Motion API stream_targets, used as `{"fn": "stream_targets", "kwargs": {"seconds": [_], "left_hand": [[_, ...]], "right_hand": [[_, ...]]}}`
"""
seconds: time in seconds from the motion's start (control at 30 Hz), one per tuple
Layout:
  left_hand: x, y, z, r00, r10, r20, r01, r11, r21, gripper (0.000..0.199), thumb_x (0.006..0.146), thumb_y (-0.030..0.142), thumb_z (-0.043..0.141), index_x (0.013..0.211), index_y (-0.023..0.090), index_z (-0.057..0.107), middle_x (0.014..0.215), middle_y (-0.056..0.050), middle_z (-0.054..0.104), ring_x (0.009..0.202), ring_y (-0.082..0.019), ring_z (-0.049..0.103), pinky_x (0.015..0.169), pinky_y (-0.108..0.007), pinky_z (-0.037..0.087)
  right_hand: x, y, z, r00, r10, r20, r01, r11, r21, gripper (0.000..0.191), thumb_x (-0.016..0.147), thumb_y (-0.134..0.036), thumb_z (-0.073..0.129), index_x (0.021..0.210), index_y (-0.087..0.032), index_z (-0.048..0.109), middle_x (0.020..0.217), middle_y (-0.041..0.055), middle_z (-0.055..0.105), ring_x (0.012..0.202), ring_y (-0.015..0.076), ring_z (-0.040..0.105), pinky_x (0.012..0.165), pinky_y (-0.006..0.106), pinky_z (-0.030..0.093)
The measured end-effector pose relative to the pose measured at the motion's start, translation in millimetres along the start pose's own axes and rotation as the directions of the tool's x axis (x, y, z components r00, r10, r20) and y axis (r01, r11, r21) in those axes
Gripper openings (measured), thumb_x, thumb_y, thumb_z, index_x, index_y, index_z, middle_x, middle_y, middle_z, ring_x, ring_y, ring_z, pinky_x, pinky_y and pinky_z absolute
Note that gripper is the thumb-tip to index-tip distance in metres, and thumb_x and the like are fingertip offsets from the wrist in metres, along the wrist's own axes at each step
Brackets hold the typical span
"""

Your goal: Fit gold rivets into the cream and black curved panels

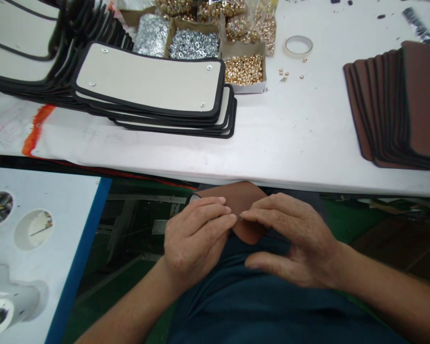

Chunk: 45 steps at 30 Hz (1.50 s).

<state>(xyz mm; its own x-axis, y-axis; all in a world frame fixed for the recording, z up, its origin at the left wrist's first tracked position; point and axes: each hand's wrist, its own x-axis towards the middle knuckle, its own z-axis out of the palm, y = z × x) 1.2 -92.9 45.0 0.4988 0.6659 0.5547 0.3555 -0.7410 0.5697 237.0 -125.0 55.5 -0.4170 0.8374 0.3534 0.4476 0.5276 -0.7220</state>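
Observation:
In front of my lap is a brown leather-like panel (249,203) with rounded corners, partly covered by my hands. My left hand (198,234) is wrapped over its left part, fingers together and thumb out of sight beneath. My right hand (294,239) is open, thumb spread away from the fingers. Its fingertips touch or nearly touch a tiny shiny metal piece (241,217) at the panel's surface; whether that piece is fixed in the panel I cannot tell.
On the white table (290,143) lie cream panels with black edges (150,79), a stack of brown panels (390,110), a box of silver eyelets (193,44), a box of gold caps (244,70) and a tape roll (298,45). A white machine (14,296) stands left.

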Motion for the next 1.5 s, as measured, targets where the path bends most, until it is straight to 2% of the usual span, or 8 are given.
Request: {"fn": "stream_targets", "kwargs": {"seconds": [0.07,0.17,0.3,0.7,0.87,1.1,1.27,1.5], "left_hand": [[1,1,-0.1,1.0,-0.014,-0.005,0.014,1.0,-0.003,0.029,0.081,-0.007,0.076,0.104,0.012,0.075,0.104,-0.012,0.079,0.111,-0.023,0.076,0.096,-0.036,0.065],[2,2,-0.4,1.0,-0.023,-0.002,0.023,1.0,-0.007,0.029,0.082,-0.006,0.076,0.104,0.012,0.075,0.105,-0.012,0.079,0.11,-0.022,0.076,0.096,-0.036,0.065],[3,2,-1.2,1.0,-0.006,0.024,0.006,1.0,-0.017,0.03,0.084,-0.007,0.074,0.109,0.01,0.075,0.107,-0.013,0.08,0.11,-0.022,0.076,0.097,-0.037,0.065],[5,0,-1.2,0.998,0.026,0.058,-0.026,1.0,-0.004,0.03,0.084,-0.009,0.073,0.108,0.009,0.074,0.108,-0.014,0.081,0.111,-0.022,0.076,0.1,-0.037,0.064],[9,2,2.3,0.996,-0.08,0.039,0.082,0.996,-0.025,0.026,0.087,-0.003,0.073,0.107,0.013,0.073,0.106,-0.009,0.08,0.102,-0.017,0.075,0.095,-0.032,0.062],[29,0,0.7,0.954,-0.282,0.103,0.294,0.947,-0.127,0.016,0.096,0.012,0.07,0.108,0.021,0.075,0.1,-0.004,0.078,0.093,-0.017,0.074,0.086,-0.03,0.061],[38,-4,0.6,0.943,-0.294,0.155,0.316,0.937,-0.147,0.02,0.099,0.013,0.066,0.113,0.023,0.076,0.104,-0.005,0.08,0.094,-0.018,0.075,0.088,-0.032,0.062],[45,-3,5.5,0.946,-0.308,0.1,0.32,0.937,-0.14,0.012,0.095,0.01,0.07,0.102,0.019,0.075,0.097,-0.003,0.078,0.089,-0.015,0.073,0.086,-0.027,0.059]], "right_hand": [[-2,3,2,0.999,-0.032,-0.019,0.03,0.998,-0.054,0.047,0.088,-0.035,0.084,0.125,-0.011,0.067,0.108,0.0132,0.074,0.097,0.0237,0.068,0.085,0.04,0.054],[-1,5,5,0.998,-0.044,-0.053,0.039,0.995,-0.09,0.033,0.089,-0.007,0.074,0.121,-0.014,0.068,0.106,0.0106,0.074,0.094,0.0213,0.066,0.084,0.039,0.053],[3,3,6,0.998,-0.051,-0.048,0.047,0.995,-0.083,0.034,0.087,0.001,0.068,0.118,-0.013,0.068,0.105,0.0098,0.074,0.093,0.0214,0.065,0.085,0.04,0.051],[5,5,9,1.0,0.019,-0.015,-0.02,0.999,-0.045,0.029,0.088,-0.002,0.072,0.112,-0.017,0.068,0.103,0.0047,0.072,0.095,0.0186,0.064,0.087,0.037,0.047],[8,6,9,0.999,0.001,-0.055,-0.005,0.997,-0.073,0.026,0.089,-0.004,0.07,0.111,-0.018,0.068,0.103,0.005,0.074,0.096,0.0204,0.066,0.09,0.04,0.046],[28,7,3,0.989,0.113,-0.1,-0.117,0.993,-0.033,0.013,0.091,-0.009,0.067,0.098,-0.02,0.07,0.089,0.0005,0.075,0.084,0.0166,0.068,0.085,0.038,0.046],[35,11,1,0.983,0.144,-0.113,-0.149,0.988,-0.031,0.015,0.09,-0.01,0.065,0.098,-0.022,0.071,0.09,0.0002,0.077,0.084,0.0179,0.069,0.088,0.039,0.046],[35,13,1,0.959,0.221,-0.179,-0.232,0.972,-0.043,0.013,0.089,-0.011,0.068,0.093,-0.021,0.075,0.087,-0.0009,0.077,0.082,0.017,0.069,0.085,0.037,0.045]]}}
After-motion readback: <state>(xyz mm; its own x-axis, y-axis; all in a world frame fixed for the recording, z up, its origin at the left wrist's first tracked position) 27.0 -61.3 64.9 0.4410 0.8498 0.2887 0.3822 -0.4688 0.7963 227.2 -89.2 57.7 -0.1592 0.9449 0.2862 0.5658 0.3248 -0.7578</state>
